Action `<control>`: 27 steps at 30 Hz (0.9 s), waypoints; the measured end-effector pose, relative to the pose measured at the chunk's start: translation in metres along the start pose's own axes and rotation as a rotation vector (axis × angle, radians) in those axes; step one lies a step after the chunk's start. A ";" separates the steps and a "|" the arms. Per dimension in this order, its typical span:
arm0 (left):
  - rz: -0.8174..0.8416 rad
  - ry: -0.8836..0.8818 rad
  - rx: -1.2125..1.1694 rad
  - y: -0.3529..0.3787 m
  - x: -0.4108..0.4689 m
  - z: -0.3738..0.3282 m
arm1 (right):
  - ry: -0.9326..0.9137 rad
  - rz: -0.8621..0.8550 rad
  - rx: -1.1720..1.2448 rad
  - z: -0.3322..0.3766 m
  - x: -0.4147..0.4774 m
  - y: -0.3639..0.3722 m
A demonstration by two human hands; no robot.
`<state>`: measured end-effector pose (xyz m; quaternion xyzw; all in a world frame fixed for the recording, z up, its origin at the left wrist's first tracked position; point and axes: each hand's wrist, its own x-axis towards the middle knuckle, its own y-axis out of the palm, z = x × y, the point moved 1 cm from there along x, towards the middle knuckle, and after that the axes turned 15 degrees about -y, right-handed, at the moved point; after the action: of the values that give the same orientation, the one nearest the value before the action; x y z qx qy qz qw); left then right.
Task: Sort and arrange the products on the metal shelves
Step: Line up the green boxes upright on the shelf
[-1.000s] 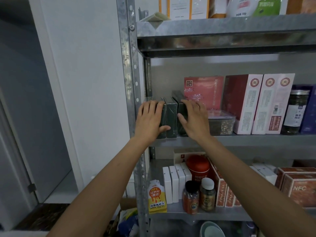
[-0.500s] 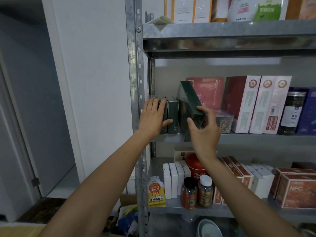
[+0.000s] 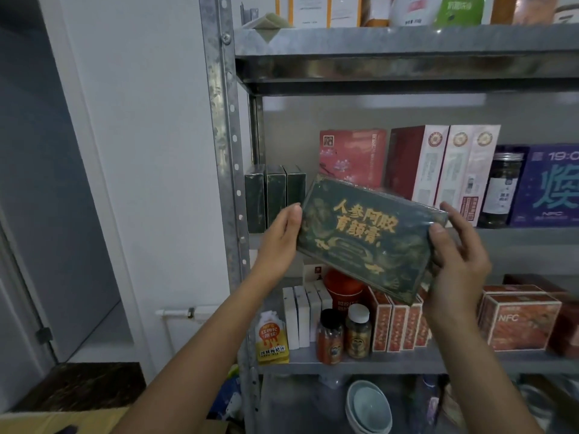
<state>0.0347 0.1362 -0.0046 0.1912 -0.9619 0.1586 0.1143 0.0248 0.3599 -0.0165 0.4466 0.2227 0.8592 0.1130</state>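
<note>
Head view: a dark green box [image 3: 369,236], long axis sloping down to the right, is held before the middle shelf [image 3: 517,234]. The left hand [image 3: 279,242] has its grip around the left end, the right hand [image 3: 454,258] around the right end. Three matching boxes [image 3: 275,195] stand upright, nearer the left hand.

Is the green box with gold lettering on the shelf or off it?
Off it: the green box is tilted in mid-air, left hand and right hand holding its ends.

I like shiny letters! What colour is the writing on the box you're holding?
Gold, on the dark green box; the head view shows it.
</note>
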 end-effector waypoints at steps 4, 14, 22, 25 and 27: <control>0.152 -0.191 -0.136 0.011 -0.016 0.010 | 0.131 0.078 -0.013 -0.011 0.006 -0.012; -0.138 -0.184 -0.156 0.015 -0.029 0.028 | 0.698 0.448 0.143 -0.036 -0.015 -0.037; -0.146 -0.117 0.226 0.024 -0.053 0.030 | 0.705 0.334 0.014 -0.034 -0.027 -0.044; -0.219 0.327 0.789 0.033 -0.069 0.033 | 0.674 0.293 -0.006 -0.031 -0.030 -0.041; -0.172 0.616 1.052 0.045 -0.076 0.039 | 0.687 0.264 0.000 -0.029 -0.033 -0.037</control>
<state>0.0785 0.1876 -0.0740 0.2442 -0.6586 0.6502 0.2897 0.0195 0.3711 -0.0727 0.1568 0.1879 0.9663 -0.0803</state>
